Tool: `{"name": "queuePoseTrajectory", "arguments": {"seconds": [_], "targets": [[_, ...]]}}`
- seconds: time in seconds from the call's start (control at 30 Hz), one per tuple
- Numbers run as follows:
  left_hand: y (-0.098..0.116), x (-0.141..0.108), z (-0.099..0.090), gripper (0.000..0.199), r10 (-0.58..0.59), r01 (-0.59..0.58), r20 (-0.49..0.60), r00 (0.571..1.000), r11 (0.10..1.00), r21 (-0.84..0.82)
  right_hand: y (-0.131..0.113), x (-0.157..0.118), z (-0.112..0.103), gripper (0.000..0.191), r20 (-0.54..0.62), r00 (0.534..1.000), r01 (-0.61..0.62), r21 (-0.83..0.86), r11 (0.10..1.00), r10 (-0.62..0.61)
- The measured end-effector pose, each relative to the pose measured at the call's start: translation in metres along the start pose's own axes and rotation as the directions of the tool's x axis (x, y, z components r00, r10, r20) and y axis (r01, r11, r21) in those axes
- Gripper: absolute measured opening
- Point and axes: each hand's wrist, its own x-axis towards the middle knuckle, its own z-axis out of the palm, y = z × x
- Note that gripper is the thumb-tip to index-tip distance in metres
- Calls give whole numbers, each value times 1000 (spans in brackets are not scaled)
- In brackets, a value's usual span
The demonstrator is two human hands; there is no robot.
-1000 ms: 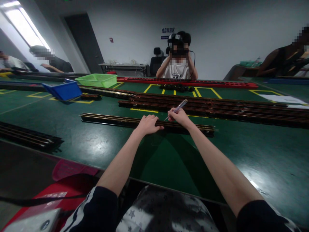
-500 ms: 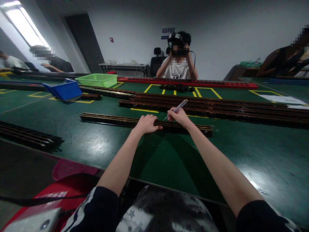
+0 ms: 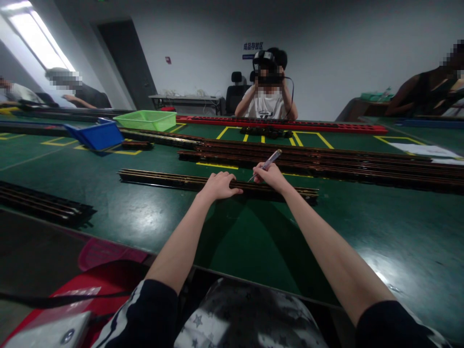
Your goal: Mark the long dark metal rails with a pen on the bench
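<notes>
A long dark strip with brass-coloured edges (image 3: 166, 179) lies crosswise on the green table in front of me. My left hand (image 3: 220, 185) grips it near its middle, thumb on the near side and fingers over the far side. Just to the right, my right hand (image 3: 270, 175) is closed round a slim, pen-like tool (image 3: 272, 157) with a pale, see-through handle. Its thin tip slants down to the left and meets the strip or hovers just over it; which of these I cannot tell. The right fingers partly hide the tool.
Behind the strip lie long bundles of similar strips (image 3: 348, 162), with another bundle (image 3: 39, 203) at left. A blue bin (image 3: 96, 135) and a green basket (image 3: 152, 121) stand at the back left. Across the green table (image 3: 253, 237) a person holds a headset; other people sit at both sides.
The strip has slid very slightly to the left, with my left hand on it. The tool's tip has shifted a little to the right.
</notes>
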Motion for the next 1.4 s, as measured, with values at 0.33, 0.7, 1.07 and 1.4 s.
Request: {"name": "queuePoseTrajectory", "arguments": {"seconds": [0.33, 0.7, 1.07, 1.4], "targets": [[-3, -2, -3, 57, -18, 18, 12, 1000, 1000, 22, -6, -1, 2, 24, -19, 999, -28, 11, 1000, 28], [-12, -1, -3, 58, -34, 34, 35, 999, 999, 11, -2, -1, -2, 22, -8, 1000, -17, 15, 1000, 17], [-12, -3, -5, 57, -42, 42, 39, 998, 999, 0, 1, 2, -6, 23, -35, 999, -41, 9, 999, 42], [-13, -4, -3, 57, -34, 34, 22, 999, 999, 7, 0, 0, -4, 23, -45, 998, -43, 13, 999, 43]]}}
